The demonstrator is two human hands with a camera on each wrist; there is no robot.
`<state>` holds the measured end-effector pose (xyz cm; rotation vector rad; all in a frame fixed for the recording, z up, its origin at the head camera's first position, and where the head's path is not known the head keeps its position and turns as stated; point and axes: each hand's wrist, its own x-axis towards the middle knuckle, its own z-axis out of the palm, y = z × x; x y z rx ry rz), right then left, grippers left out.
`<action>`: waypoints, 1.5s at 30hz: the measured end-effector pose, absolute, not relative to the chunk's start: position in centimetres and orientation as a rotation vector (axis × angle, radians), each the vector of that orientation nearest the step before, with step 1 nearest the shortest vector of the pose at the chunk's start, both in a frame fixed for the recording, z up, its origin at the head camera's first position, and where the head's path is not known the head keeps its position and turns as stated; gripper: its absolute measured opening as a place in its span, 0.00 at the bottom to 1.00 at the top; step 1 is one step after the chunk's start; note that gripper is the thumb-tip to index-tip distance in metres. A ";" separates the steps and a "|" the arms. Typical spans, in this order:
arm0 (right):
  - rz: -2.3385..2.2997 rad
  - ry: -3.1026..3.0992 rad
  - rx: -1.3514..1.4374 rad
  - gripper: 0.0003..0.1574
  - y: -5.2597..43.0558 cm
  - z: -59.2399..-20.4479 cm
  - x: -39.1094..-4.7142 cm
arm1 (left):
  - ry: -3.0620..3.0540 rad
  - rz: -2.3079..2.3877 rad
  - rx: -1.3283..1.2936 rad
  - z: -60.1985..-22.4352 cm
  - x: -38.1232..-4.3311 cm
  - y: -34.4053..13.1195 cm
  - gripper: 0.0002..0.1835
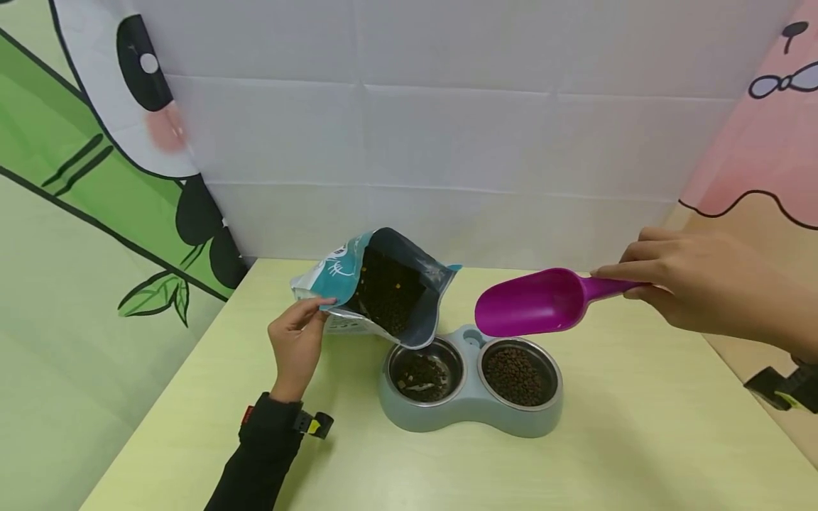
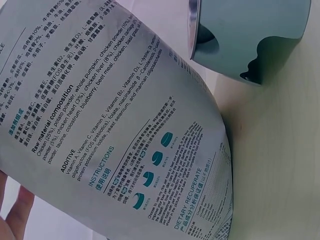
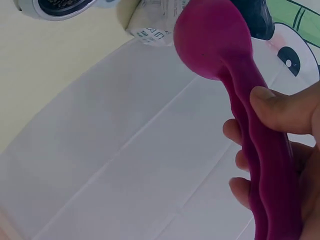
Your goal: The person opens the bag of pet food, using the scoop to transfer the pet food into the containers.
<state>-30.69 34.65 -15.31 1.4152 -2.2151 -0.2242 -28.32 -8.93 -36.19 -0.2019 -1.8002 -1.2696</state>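
My left hand (image 1: 299, 348) pinches the edge of an open pet food bag (image 1: 345, 273), which leans toward the bowls with its mouth facing me. Dark kibble (image 1: 386, 291) shows inside. In the left wrist view the bag's printed back (image 2: 125, 125) fills much of the picture. My right hand (image 1: 680, 280) grips the handle of a magenta scoop (image 1: 533, 301), held above and right of the bag; its visible hollow holds no kibble. Below stands a blue-grey double bowl feeder (image 1: 469, 411). Brown kibble (image 1: 514, 375) lies in its right bowl, and a little food (image 1: 422, 376) in its left.
The feeder stands on a pale yellow table (image 1: 358, 461). Behind it hangs a creased white backdrop (image 1: 460, 142), with a cartoon panda print (image 1: 153, 85) at left and a pink print (image 1: 767, 156) at right. The bag's lower front edge overlaps the left bowl's rim in the head view.
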 end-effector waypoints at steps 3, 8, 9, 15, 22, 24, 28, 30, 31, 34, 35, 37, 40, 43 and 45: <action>-0.203 -2.184 1.435 0.28 34.5 -15.1 -30.4 | -1.799 -1.257 -0.209 -36.4 -28.5 -9.1 0.10; -0.197 -2.142 1.466 0.25 32.7 -14.5 -30.2 | -1.789 -1.250 -0.219 -36.4 -28.6 -9.1 0.10; -0.192 -2.135 1.472 0.25 32.2 -14.4 -30.2 | -1.787 -1.253 -0.219 -36.4 -28.6 -9.0 0.10; -0.156 -2.101 1.519 0.26 29.5 -14.1 -30.3 | -1.799 -1.255 -0.221 -36.2 -28.6 -9.0 0.09; -0.265 -2.027 1.532 0.24 26.2 -13.9 -30.7 | -1.800 -1.261 -0.201 -35.9 -28.1 -9.3 0.08; -0.318 -1.982 1.525 0.23 25.5 -14.1 -30.8 | -1.809 -1.270 -0.200 -35.2 -27.5 -9.0 0.08; -0.481 -1.901 1.508 0.23 24.2 -14.5 -31.1 | -1.822 -1.278 -0.201 -34.1 -26.4 -8.3 0.07; -0.584 -1.876 1.492 0.25 23.6 -14.7 -31.1 | -1.822 -1.274 -0.202 -34.2 -26.4 -8.3 0.07; -0.635 -1.866 1.483 0.25 23.2 -14.8 -31.0 | -1.822 -1.271 -0.203 -34.2 -26.3 -8.2 0.07; -0.780 -1.814 1.443 0.22 22.0 -15.2 -30.5 | -1.822 -1.265 -0.206 -34.3 -26.4 -8.2 0.07; -0.823 -1.784 1.427 0.19 21.6 -15.3 -30.2 | -1.820 -1.264 -0.208 -34.3 -26.4 -8.1 0.07; -0.894 -1.708 1.396 0.09 20.6 -15.8 -29.7 | -1.815 -1.264 -0.211 -34.2 -26.4 -8.1 0.07; -0.961 -1.599 1.348 0.04 19.0 -16.6 -29.0 | -1.806 -1.264 -0.220 -34.2 -26.5 -8.0 0.07; -1.003 -1.549 1.319 0.07 17.7 -17.4 -28.7 | -1.799 -1.267 -0.237 -34.2 -26.7 -7.9 0.07; -1.043 -1.538 1.304 0.07 17.0 -17.8 -28.6 | -1.797 -1.265 -0.248 -34.1 -26.7 -7.9 0.07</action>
